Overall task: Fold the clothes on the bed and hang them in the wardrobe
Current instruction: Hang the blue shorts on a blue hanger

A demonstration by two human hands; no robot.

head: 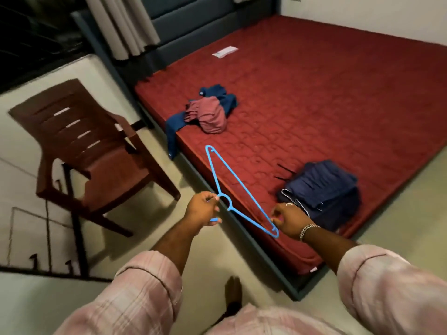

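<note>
Left hand (202, 209): clamped on the hook of a thin blue plastic hanger (238, 193).
Right hand (289, 220): one hanger end is pinched.
Clothes: folded navy stack (324, 189) and crumpled pink-and-blue heap (209, 112) (well apart) are seen on the red bed (326, 97).

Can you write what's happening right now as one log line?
left hand: grips blue hanger hook | right hand: pinches hanger end | folded navy garment: on bed

No writing can be read; the white label (224, 51) on the red mattress (338, 97) is too blurred.
</note>
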